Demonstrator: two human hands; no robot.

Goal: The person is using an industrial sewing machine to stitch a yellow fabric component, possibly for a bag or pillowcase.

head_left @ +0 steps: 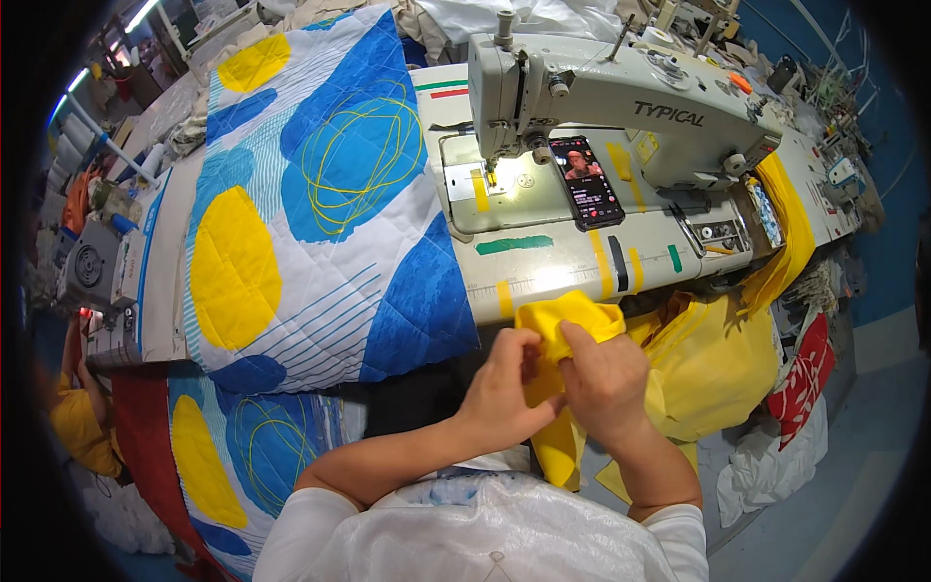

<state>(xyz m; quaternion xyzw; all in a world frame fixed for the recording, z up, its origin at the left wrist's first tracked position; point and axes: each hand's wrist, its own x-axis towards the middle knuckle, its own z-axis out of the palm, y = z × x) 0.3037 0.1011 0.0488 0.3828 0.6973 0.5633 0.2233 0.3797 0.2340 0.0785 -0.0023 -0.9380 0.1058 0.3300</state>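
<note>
Bright yellow fabric point(567, 325) is bunched up between my two hands at the front edge of the sewing machine's bed. My left hand point(509, 388) pinches its left side, fingers curled. With thumb and fingers bent over the cloth, my right hand point(606, 378) grips it from the right. Part of the yellow cloth hangs down below my hands. Beyond them stands a white sewing machine point(621, 82), its needle area over a metal plate. A quilted cover point(320, 194) patterned in blue, white and yellow lies to the left of the needle.
A phone point(587, 184) with a lit screen lies on the machine bed, near a tray of small tools point(713, 228). Paler yellow cloth point(718, 369) hangs at the right, beside a red patterned cloth point(805, 383) and a white bag point(776, 466). Another person's yellow clothing point(82, 427) shows far left.
</note>
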